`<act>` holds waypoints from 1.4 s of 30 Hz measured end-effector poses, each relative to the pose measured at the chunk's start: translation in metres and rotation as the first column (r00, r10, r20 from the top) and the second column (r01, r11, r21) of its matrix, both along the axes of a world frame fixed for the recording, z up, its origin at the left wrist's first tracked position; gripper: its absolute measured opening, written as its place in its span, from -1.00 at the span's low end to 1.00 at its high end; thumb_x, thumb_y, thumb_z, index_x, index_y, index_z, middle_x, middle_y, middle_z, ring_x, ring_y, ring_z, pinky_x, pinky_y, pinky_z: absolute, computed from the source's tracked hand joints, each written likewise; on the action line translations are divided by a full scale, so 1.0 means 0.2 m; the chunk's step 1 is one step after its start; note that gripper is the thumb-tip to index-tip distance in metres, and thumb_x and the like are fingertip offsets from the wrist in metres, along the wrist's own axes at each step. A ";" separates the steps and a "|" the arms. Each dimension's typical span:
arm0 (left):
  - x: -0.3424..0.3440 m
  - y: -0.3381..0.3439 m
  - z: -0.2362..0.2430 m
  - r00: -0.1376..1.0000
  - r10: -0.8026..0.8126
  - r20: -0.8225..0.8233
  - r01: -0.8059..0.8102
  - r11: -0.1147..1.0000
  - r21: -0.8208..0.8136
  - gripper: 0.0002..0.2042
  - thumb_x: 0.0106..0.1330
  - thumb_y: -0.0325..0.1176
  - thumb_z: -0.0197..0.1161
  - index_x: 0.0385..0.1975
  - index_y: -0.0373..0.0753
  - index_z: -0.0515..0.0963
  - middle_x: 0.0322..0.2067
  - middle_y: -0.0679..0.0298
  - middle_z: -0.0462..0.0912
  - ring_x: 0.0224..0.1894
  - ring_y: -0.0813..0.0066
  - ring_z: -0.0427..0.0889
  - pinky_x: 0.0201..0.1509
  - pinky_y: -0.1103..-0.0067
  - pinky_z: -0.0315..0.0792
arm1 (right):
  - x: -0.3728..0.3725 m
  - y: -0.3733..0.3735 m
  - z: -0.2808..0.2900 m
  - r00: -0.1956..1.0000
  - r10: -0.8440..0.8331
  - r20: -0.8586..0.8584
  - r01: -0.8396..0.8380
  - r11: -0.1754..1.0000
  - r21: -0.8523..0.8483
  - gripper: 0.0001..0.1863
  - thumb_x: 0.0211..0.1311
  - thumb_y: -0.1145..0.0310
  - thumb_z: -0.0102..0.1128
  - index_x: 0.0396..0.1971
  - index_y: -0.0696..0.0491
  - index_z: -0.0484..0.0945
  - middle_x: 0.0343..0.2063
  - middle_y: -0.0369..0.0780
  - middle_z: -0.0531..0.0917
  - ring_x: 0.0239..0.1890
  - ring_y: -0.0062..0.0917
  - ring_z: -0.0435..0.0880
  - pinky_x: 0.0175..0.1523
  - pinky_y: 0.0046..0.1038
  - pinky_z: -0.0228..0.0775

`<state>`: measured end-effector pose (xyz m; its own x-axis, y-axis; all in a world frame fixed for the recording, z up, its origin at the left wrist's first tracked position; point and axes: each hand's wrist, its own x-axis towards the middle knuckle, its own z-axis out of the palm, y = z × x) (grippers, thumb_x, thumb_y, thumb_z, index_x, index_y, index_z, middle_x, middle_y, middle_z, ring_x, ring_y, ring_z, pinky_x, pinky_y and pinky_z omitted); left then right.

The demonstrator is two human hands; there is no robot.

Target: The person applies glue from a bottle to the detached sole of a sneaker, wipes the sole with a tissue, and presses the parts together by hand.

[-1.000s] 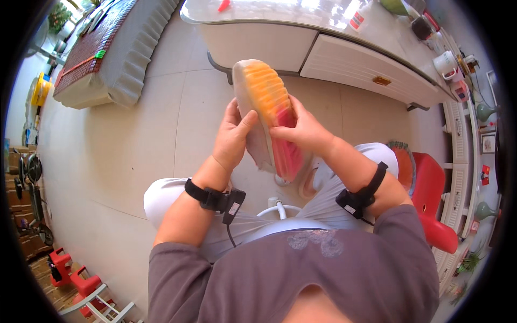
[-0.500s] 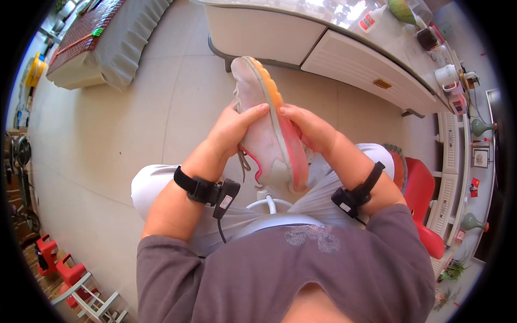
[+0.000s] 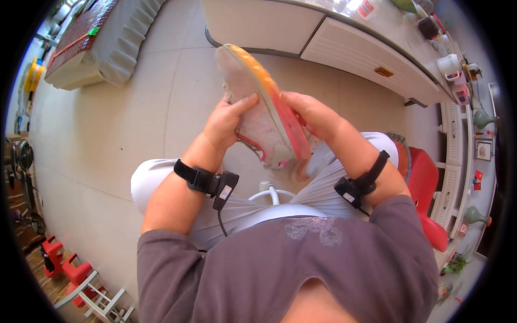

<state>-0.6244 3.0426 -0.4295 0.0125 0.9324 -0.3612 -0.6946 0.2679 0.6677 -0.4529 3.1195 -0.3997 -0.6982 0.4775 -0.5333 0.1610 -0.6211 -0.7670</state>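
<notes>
Tipped further over to the left than half a second ago, the shoe [image 3: 264, 124] now leans with its toe up and away, and more of its orange-to-pink sole [image 3: 292, 129] faces the camera; both hands have moved with it. It hangs in the air above the floor [image 3: 129, 129], between the knees and the white cabinet [image 3: 258, 24]. The left hand [image 3: 225, 121] is curled partly closed around the pale mesh upper, thumb laid along its side. The right hand [image 3: 316, 117] is bent against the sole, thumb tip at its edge.

A red-and-white labelled container [image 3: 366, 8] sits on the glossy tabletop, cut off by the upper edge; its print is too small to read here. Pale stickers mark the black boxes strapped to the left forearm [image 3: 226, 189] and right forearm [image 3: 350, 194], equally illegible.

Most fingers of both hands are hidden by the shoe, whose toe is blurred. A curved white tube [image 3: 274, 195] near the lap is partly covered by the grey shirt [image 3: 301, 269].

Large pale tiles cover the floor. A cloth-draped piece of furniture [image 3: 113, 51] stands upper left, small red stools [image 3: 77, 273] lower left, and a red seat [image 3: 423, 185] beside the right knee.
</notes>
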 end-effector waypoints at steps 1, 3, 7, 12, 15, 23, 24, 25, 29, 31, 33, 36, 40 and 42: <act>-0.01 0.00 -0.01 0.998 0.014 0.064 -0.018 0.998 0.055 -0.56 0.07 -0.45 0.18 -0.03 -0.29 0.24 -0.15 0.16 0.42 -0.12 0.38 0.43 -0.06 0.48 0.37 | 0.01 0.01 -0.01 0.999 0.041 0.020 -0.043 0.996 0.083 -0.39 -0.01 0.05 0.13 -0.06 0.19 0.31 -0.20 -0.17 0.48 -0.17 -0.52 0.46 -0.08 -0.52 0.30; -0.01 0.00 -0.02 0.998 0.048 -0.036 -0.044 0.994 0.104 -0.54 0.07 -0.44 0.18 0.00 -0.27 0.21 -0.12 0.18 0.40 -0.09 0.38 0.41 -0.04 0.48 0.34 | 0.02 0.02 0.00 0.997 0.071 0.030 -0.075 0.983 0.167 -0.35 -0.06 0.05 0.18 -0.06 0.21 0.30 -0.19 -0.15 0.47 -0.16 -0.51 0.46 -0.09 -0.52 0.32; -0.01 0.00 -0.01 0.973 0.184 -0.137 -0.117 0.912 0.394 -0.48 0.07 -0.42 0.16 0.05 -0.25 0.13 -0.08 0.20 0.36 -0.05 0.40 0.37 -0.01 0.51 0.31 | 0.00 -0.01 0.03 0.927 -0.105 0.361 -0.209 0.655 0.726 -0.29 -0.27 0.07 0.31 -0.14 0.22 0.29 -0.21 -0.09 0.45 -0.13 -0.39 0.44 -0.04 -0.46 0.28; 0.04 0.02 0.03 0.951 0.237 -0.197 -0.191 0.955 0.226 -0.58 0.12 -0.35 0.12 -0.01 -0.25 0.23 -0.11 0.25 0.40 -0.06 0.44 0.40 -0.02 0.54 0.31 | -0.01 -0.08 0.06 0.866 -0.184 0.464 -0.366 0.399 0.841 -0.29 -0.30 0.00 0.27 -0.18 0.19 0.30 -0.22 -0.07 0.43 -0.09 -0.28 0.39 0.03 -0.37 0.21; 0.05 0.03 -0.01 0.957 0.245 -0.155 -0.212 0.956 0.201 -0.61 0.12 -0.36 0.11 -0.03 -0.27 0.26 -0.13 0.26 0.42 -0.08 0.45 0.42 -0.03 0.55 0.32 | -0.01 -0.08 0.02 0.832 -0.159 0.531 -0.427 0.428 0.797 -0.28 -0.28 -0.05 0.23 -0.18 0.20 0.30 -0.21 -0.06 0.43 -0.08 -0.28 0.39 0.01 -0.38 0.22; 0.01 0.02 -0.09 0.961 0.265 -0.077 -0.269 0.962 -0.041 -0.60 0.18 -0.27 0.07 -0.03 -0.30 0.24 -0.12 0.19 0.40 -0.09 0.39 0.42 -0.08 0.46 0.35 | 0.00 -0.01 -0.04 0.882 -0.027 0.470 -0.348 0.636 0.689 -0.35 -0.06 -0.06 0.11 -0.20 0.26 0.35 -0.25 -0.04 0.48 -0.15 -0.37 0.46 -0.05 -0.45 0.28; 0.00 0.02 -0.10 0.961 0.263 -0.089 -0.269 0.961 -0.065 -0.58 0.19 -0.18 0.04 -0.01 -0.26 0.24 -0.11 0.22 0.41 -0.07 0.40 0.41 -0.05 0.43 0.32 | 0.00 0.01 -0.04 0.928 0.024 0.373 -0.236 0.812 0.535 -0.39 0.03 -0.03 0.05 -0.20 0.28 0.37 -0.26 -0.04 0.50 -0.17 -0.43 0.47 -0.07 -0.49 0.29; 0.00 0.03 -0.10 0.961 0.258 -0.096 -0.267 0.960 -0.089 -0.55 0.20 -0.09 0.00 0.00 -0.21 0.24 -0.10 0.25 0.41 -0.05 0.40 0.40 -0.02 0.40 0.29 | 0.02 0.04 -0.06 0.926 0.020 0.378 -0.235 0.814 0.531 -0.39 0.03 -0.03 0.05 -0.20 0.28 0.37 -0.26 -0.04 0.50 -0.17 -0.43 0.47 -0.07 -0.49 0.29; -0.06 0.04 -0.13 0.951 0.299 -0.076 -0.306 0.946 -0.107 -0.51 0.16 -0.01 0.01 0.02 -0.17 0.23 -0.04 0.24 0.38 0.00 0.38 0.36 0.01 0.38 0.26 | 0.04 0.06 0.03 0.962 -0.082 0.259 0.022 0.973 0.228 -0.46 0.19 0.00 -0.15 -0.13 0.22 0.39 -0.23 -0.17 0.51 -0.20 -0.56 0.47 -0.06 -0.56 0.27; -0.10 0.03 -0.12 0.943 0.327 -0.065 -0.332 0.938 -0.103 -0.51 0.16 -0.02 0.00 0.02 -0.16 0.22 -0.03 0.24 0.37 0.01 0.38 0.34 0.03 0.37 0.25 | 0.03 0.04 0.09 0.944 -0.111 0.311 0.045 0.977 0.210 -0.48 0.18 0.02 -0.12 -0.13 0.22 0.39 -0.23 -0.18 0.51 -0.21 -0.57 0.47 -0.08 -0.56 0.28; -0.12 0.04 -0.12 0.928 0.371 -0.032 -0.373 0.923 -0.094 -0.52 0.18 -0.04 -0.02 0.04 -0.16 0.20 -0.01 0.23 0.34 0.04 0.35 0.31 0.07 0.33 0.22 | 0.05 0.05 0.08 0.922 -0.143 0.360 0.073 0.977 0.201 -0.50 0.17 0.04 -0.09 -0.13 0.21 0.40 -0.23 -0.19 0.51 -0.22 -0.59 0.48 -0.10 -0.56 0.29; -0.09 0.05 -0.08 0.906 0.421 0.036 -0.416 0.904 -0.099 -0.54 0.19 -0.13 0.01 0.02 -0.25 0.19 -0.04 0.20 0.34 0.00 0.34 0.33 0.05 0.37 0.23 | 0.12 0.09 -0.03 0.984 0.019 0.179 -0.056 0.977 0.207 -0.56 0.13 0.13 0.02 -0.13 0.19 0.40 -0.27 -0.21 0.53 -0.26 -0.62 0.49 -0.14 -0.57 0.31; -0.12 0.03 -0.12 0.900 0.434 0.043 -0.432 0.901 -0.048 -0.55 0.20 -0.15 0.02 0.02 -0.25 0.20 -0.04 0.21 0.34 0.00 0.35 0.34 0.06 0.40 0.23 | 0.10 0.08 -0.08 0.990 0.041 0.138 -0.073 0.969 0.238 -0.58 0.10 0.28 0.07 -0.05 0.15 0.37 -0.25 -0.24 0.53 -0.16 -0.61 0.45 -0.02 -0.58 0.23; -0.12 0.03 -0.14 0.893 0.447 0.054 -0.446 0.894 -0.036 -0.56 0.20 -0.19 0.03 0.02 -0.26 0.20 -0.04 0.21 0.34 -0.01 0.36 0.34 0.07 0.42 0.23 | 0.10 0.08 -0.09 0.995 0.024 0.096 -0.047 0.966 0.253 -0.61 0.10 0.31 0.06 -0.06 0.15 0.37 -0.26 -0.25 0.53 -0.17 -0.62 0.45 -0.01 -0.59 0.23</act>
